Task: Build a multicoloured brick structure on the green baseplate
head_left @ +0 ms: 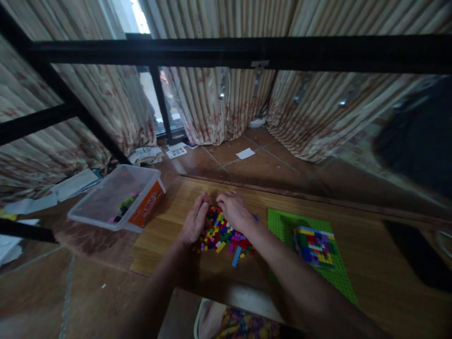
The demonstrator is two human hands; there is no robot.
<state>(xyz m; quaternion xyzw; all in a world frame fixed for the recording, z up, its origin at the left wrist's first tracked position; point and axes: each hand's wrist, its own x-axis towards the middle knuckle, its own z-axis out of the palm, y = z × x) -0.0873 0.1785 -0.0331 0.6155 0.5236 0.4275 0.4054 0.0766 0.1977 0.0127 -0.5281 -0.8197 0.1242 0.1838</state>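
Note:
A loose pile of small coloured toy bricks (219, 231) lies on the wooden table, with a long blue brick (237, 256) at its near edge. My left hand (196, 220) rests along the left side of the pile, its fingers stretched forward. Over the far right side reaches my right hand (233, 210), fingers loosely bent and pointing left, their tips close to those of the left. What lies under the palms is hidden. To the right, a block of joined multicoloured bricks (317, 246) stands on a green baseplate (280, 223), partly behind my right forearm.
A clear plastic box (102, 197) with an orange label and a few bricks inside stands left of the wooden table (160, 226). A flat black object (416, 252) lies at the far right. Dark metal bars (212, 52) cross in front of curtains; papers lie on the floor.

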